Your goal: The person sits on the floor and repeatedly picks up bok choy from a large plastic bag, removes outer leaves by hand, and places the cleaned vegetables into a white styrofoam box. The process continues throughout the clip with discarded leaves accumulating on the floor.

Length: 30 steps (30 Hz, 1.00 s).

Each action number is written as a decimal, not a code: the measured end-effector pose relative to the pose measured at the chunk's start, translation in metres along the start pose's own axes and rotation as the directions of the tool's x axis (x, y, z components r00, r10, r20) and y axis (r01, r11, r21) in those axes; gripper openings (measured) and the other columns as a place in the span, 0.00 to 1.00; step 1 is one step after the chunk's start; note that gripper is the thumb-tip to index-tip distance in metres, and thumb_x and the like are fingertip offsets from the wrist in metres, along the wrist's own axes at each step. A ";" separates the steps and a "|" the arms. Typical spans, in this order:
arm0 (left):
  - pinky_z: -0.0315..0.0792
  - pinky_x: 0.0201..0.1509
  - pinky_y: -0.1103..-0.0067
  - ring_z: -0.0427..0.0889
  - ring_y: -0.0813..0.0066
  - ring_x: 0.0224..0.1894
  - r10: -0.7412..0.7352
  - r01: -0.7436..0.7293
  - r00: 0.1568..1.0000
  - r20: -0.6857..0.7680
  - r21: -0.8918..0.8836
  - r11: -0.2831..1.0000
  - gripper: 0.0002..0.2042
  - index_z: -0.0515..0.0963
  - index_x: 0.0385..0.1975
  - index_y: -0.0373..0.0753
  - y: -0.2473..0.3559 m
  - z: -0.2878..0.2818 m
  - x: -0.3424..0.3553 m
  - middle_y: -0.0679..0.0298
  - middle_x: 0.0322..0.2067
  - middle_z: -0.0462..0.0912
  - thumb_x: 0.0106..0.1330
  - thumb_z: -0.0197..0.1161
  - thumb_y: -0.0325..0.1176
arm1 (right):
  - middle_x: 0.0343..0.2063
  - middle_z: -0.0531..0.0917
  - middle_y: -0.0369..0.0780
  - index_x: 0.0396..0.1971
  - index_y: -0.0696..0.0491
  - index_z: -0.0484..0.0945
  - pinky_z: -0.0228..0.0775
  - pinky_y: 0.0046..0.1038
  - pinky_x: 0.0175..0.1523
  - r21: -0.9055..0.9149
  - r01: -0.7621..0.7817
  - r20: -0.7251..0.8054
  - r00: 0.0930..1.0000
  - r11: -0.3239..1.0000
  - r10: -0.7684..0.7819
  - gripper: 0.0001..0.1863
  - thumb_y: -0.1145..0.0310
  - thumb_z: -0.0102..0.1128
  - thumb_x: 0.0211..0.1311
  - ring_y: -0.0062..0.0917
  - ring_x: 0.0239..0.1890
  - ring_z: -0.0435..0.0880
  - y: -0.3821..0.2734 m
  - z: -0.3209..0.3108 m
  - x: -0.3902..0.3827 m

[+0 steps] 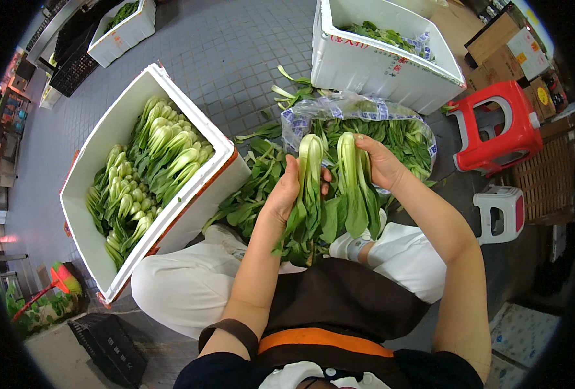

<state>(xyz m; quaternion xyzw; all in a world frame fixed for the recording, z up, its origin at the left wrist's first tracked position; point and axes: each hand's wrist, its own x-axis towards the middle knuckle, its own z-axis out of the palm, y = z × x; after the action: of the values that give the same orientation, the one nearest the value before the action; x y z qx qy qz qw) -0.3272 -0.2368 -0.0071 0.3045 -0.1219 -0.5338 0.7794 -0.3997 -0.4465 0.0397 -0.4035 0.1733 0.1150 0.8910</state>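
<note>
My left hand [288, 185] grips a head of bok choy [309, 159], pale stalks up and green leaves hanging down. Beside it, my right hand [378, 159] holds another bok choy [347, 162] by its stalk end. Behind both lie loose greens [248, 194] and a clear printed plastic bag [294, 126] full of leafy greens, on the floor between my legs. To my left stands a white foam box [86, 188] holding rows of bok choy [171, 152], stalk ends showing.
Another foam box of greens [384, 78] is at the back right, one more [122, 42] at the back left near black crates [73, 61]. A red stool [494, 97], a white stool [498, 214] and cardboard boxes [485, 71] stand at my right; a black crate [109, 347] sits low left.
</note>
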 end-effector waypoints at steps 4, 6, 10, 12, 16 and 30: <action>0.71 0.37 0.80 0.75 0.75 0.35 0.038 -0.043 0.979 -0.199 -0.020 0.999 0.23 0.68 0.45 0.40 -0.012 -0.001 0.004 0.65 0.36 0.75 0.60 0.56 0.52 | 0.35 0.79 0.36 0.46 0.55 0.71 0.74 0.25 0.42 -0.052 0.039 -0.146 0.988 0.998 -0.046 0.16 0.68 0.57 0.58 0.21 0.35 0.79 0.002 0.016 -0.001; 0.71 0.41 0.77 0.75 0.74 0.39 0.110 -0.120 0.952 -0.286 -0.015 0.993 0.22 0.67 0.47 0.38 -0.021 0.008 0.005 0.66 0.38 0.76 0.55 0.66 0.35 | 0.35 0.79 0.35 0.44 0.55 0.73 0.71 0.22 0.41 -0.422 0.113 -0.121 0.976 0.900 -0.179 0.16 0.68 0.60 0.57 0.18 0.33 0.77 0.010 0.016 0.000; 0.70 0.48 0.76 0.76 0.74 0.41 0.035 -0.125 0.937 -0.348 -0.241 0.962 0.21 0.70 0.46 0.37 -0.036 0.012 0.008 0.66 0.40 0.76 0.52 0.67 0.26 | 0.32 0.78 0.31 0.39 0.56 0.77 0.65 0.17 0.41 -0.777 0.143 -0.103 0.932 0.613 -0.349 0.14 0.67 0.63 0.54 0.13 0.33 0.73 0.021 0.020 0.002; 0.70 0.48 0.76 0.76 0.74 0.41 0.046 -0.131 0.939 -0.341 -0.230 0.964 0.20 0.70 0.46 0.37 -0.037 0.015 0.010 0.66 0.41 0.76 0.52 0.66 0.26 | 0.30 0.77 0.31 0.38 0.57 0.77 0.64 0.18 0.41 -0.881 0.118 -0.101 0.899 0.457 -0.426 0.13 0.66 0.63 0.55 0.13 0.34 0.72 0.014 0.025 -0.002; 0.70 0.47 0.77 0.76 0.73 0.42 0.142 -0.163 0.902 -0.408 -0.018 0.986 0.23 0.70 0.46 0.37 -0.027 0.021 0.009 0.66 0.39 0.77 0.48 0.69 0.23 | 0.24 0.77 0.36 0.31 0.57 0.75 0.67 0.22 0.37 -0.908 0.182 -0.051 0.847 0.377 -0.530 0.15 0.63 0.66 0.50 0.19 0.28 0.73 -0.002 0.023 -0.004; 0.70 0.44 0.80 0.76 0.78 0.38 0.076 0.040 0.966 -0.246 0.433 0.901 0.21 0.72 0.41 0.35 -0.008 -0.002 0.003 0.67 0.36 0.78 0.45 0.70 0.22 | 0.22 0.80 0.41 0.29 0.54 0.79 0.70 0.25 0.34 -0.987 0.105 0.085 0.983 0.121 -0.162 0.12 0.66 0.64 0.42 0.26 0.25 0.78 -0.010 0.027 -0.005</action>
<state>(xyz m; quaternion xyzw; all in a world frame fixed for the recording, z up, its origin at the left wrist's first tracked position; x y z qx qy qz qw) -0.3310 -0.2404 -0.0141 0.5358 -0.1387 -0.4419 0.7060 -0.3952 -0.4331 0.0648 -0.9053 0.0373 0.1115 0.4082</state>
